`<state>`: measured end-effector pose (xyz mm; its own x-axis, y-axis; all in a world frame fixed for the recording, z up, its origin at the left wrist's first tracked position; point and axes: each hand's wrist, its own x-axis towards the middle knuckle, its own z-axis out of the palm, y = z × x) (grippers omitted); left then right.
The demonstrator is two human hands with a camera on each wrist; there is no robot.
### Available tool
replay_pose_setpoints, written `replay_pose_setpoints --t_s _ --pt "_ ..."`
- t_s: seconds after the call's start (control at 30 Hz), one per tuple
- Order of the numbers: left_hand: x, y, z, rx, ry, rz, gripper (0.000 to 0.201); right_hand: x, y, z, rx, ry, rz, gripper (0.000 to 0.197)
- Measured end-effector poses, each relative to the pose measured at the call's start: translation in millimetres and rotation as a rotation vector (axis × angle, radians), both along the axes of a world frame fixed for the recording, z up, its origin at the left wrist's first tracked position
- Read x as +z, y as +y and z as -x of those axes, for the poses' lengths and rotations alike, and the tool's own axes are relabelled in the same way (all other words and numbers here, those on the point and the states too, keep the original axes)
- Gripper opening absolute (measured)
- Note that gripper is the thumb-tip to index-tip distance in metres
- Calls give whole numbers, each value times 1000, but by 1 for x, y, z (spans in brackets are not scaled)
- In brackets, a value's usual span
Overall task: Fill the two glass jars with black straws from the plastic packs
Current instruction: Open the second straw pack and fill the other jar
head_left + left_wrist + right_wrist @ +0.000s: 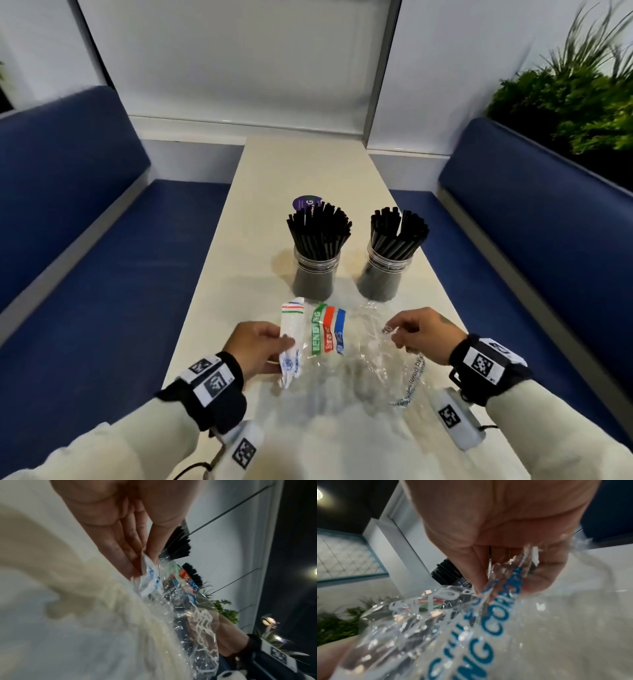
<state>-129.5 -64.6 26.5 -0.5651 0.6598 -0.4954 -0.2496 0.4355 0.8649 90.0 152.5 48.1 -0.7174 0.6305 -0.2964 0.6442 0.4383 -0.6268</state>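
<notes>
**A:** Head cam first. Two jars standing on the pale table (308, 164) between blue benches, both stuffed with black straws. Left jar (314, 274), right jar (383, 274), side by side but apart, straws (320, 229) fanning out above the rims. Purple round sticker (306, 202) just behind the left one.

**B:** And the hands?

**A:** Both are near the table's close end, each pinching an end of a crinkled clear plastic pack (342, 356). Left hand (255, 349) has thumb and fingers closed on the white printed end. Right hand (419, 334) has its fingertips curled round a scrunched clear corner. The pack is stretched between them, with green, red and blue stripes in the middle. No straws in it that I can see.

**B:** Left wrist cam?

**A:** Blurry, but the left hand (120, 524) is clearly nipping the white edge of the pack (150, 580) between thumb and fingers. Straw tops (178, 543) show behind.

**B:** Right wrist?

**A:** The right hand (496, 534) is bunched on the clear film (453, 635), blue lettering running down it. Thumb and fingers squeeze the plastic tight. A bit of jar and straws (447, 573) peeks past the thumb; can't tell which jar.
</notes>
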Motion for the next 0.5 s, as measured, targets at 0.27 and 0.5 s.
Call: replay_pose_setpoints --t_s 0.27,0.5 --pt "-23 -12 17 40 2 57 5 -12 5 -3 -96 -192 -127 16" --pt "-1 -12 35 17 307 -6 6 59 -16 54 -75 219 -428 20"
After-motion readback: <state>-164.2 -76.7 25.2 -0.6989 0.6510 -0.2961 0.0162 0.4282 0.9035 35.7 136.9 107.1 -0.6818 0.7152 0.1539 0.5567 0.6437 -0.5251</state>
